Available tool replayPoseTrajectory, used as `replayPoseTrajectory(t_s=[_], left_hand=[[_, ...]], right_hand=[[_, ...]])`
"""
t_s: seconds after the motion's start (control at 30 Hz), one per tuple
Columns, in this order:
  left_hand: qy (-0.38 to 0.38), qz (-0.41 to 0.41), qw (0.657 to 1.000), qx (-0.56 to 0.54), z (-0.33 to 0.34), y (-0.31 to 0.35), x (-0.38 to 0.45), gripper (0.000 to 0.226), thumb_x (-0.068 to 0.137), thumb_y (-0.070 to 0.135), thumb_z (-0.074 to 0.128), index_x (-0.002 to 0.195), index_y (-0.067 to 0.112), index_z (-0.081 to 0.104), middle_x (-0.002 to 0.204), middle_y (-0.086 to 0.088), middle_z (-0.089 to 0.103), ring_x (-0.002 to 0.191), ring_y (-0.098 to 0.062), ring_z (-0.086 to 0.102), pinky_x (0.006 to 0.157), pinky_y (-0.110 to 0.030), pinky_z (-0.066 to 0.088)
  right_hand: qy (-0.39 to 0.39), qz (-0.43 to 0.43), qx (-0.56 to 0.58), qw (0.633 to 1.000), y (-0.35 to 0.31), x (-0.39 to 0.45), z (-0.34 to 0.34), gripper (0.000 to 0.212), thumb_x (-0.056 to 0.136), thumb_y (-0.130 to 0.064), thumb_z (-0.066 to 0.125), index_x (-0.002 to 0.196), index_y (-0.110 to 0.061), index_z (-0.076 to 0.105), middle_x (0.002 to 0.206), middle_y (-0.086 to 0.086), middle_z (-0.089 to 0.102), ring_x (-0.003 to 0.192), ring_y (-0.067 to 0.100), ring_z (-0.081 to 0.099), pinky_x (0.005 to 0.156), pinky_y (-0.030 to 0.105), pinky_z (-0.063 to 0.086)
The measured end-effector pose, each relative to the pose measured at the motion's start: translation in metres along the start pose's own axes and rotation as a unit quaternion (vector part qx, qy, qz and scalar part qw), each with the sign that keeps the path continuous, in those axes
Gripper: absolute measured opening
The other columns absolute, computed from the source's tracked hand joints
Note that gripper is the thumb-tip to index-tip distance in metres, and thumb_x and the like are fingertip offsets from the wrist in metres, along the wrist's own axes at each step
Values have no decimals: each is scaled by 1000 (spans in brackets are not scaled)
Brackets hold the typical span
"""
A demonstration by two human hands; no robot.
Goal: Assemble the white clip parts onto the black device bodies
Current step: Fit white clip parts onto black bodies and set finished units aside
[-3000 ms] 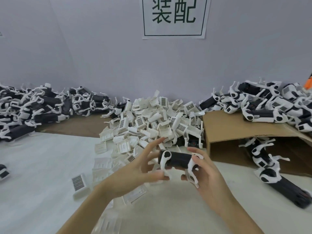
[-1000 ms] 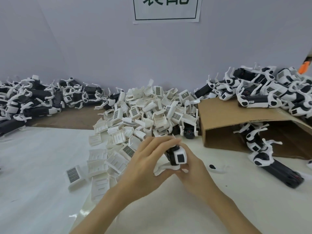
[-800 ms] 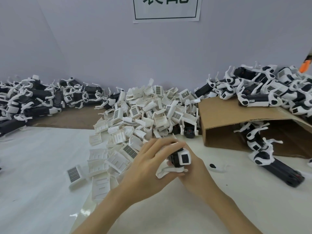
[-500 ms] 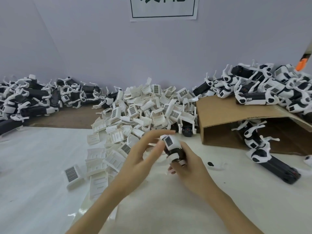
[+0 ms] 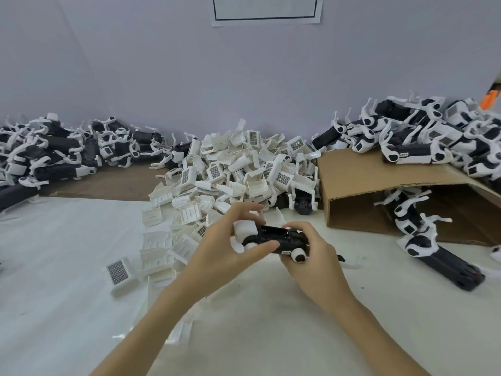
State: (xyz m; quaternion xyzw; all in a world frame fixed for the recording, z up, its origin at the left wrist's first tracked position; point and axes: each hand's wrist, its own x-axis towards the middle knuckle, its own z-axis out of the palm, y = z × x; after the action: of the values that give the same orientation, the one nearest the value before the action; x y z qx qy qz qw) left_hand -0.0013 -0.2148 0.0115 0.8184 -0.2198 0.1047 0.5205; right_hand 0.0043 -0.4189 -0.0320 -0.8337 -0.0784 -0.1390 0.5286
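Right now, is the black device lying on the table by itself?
No: both the left hand and right hand hold the black device above the table.

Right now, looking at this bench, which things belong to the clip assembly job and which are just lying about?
In the job:
- black device body, held by left hand and right hand
- pile of white clip parts
- heaps of devices, left and right

Lying about:
- cardboard box
- paper sign on the wall
- orange object
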Motion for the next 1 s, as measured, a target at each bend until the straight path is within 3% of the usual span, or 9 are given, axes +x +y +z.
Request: replayPoseTrajectory(t_s=[0.1,0.2,0.43,0.53,0.63,0.7,0.8,0.9,1.0], left_hand=[[0,107,984,145,-7,-9,1,69,81,40,90,142,31,58,132,18,63,125,-7,61,103,-14,45],[-5,213,940,267,-15,-18,2,71,88,41,84,149,18,55,148,7,54,133,-8,55,111,-15,42],[13,219,938,267,-20,-32,7,65,90,26,85,147,18,55,148,10,51,133,-8,54,113,-15,41],[43,177,962,203,-20,-28,6,66,87,24,88,144,26,55,141,16,56,126,-3,58,104,-20,49],[84,120,987,67,-16,-19,5,63,84,24,91,138,30,59,130,15,65,121,-16,65,97,-24,53],[106,73,991,-23,-8,-9,3,52,86,34,88,131,33,62,122,12,69,114,-22,69,94,-29,56],[102,-51,988,-99,-3,-2,3,38,89,60,72,117,36,66,107,7,74,103,-22,72,93,-43,59],[1,-183,952,-245,-16,-4,5,59,97,59,67,129,10,65,105,-2,76,90,-21,70,94,-38,54],[-7,-170,936,-307,-16,-3,5,52,99,44,67,123,-2,66,101,-7,73,84,-18,65,86,-32,55]], right_hand=[[-32,-38,30,998,-1,2,-3,64,84,-14,86,133,-37,52,113,-22,68,106,-9,62,81,4,46],[-43,-90,15,995,-2,4,-5,73,85,-17,86,139,-43,44,123,-24,64,119,-6,59,92,4,44],[20,-210,-72,975,-2,2,-9,73,83,-35,86,145,-37,48,126,-20,65,116,0,63,95,12,50],[26,-204,-63,977,-5,2,-8,72,86,-41,81,150,-35,48,127,-23,64,115,2,64,92,12,51],[-28,-104,56,993,-11,2,-8,59,91,-50,67,146,-47,46,112,-24,70,104,9,70,85,17,56],[-90,-27,134,986,-14,2,-6,48,93,-53,60,138,-40,55,102,-10,75,89,18,74,77,26,60],[-123,34,181,975,-20,-2,-2,45,89,-59,61,112,-22,71,83,9,75,73,21,71,63,27,57],[-107,106,177,973,-26,0,-5,55,81,-74,60,70,-21,68,65,12,68,53,19,61,48,25,48],[-112,154,107,976,-24,3,-8,73,86,-81,42,70,-14,67,55,6,62,45,11,57,43,19,41]])
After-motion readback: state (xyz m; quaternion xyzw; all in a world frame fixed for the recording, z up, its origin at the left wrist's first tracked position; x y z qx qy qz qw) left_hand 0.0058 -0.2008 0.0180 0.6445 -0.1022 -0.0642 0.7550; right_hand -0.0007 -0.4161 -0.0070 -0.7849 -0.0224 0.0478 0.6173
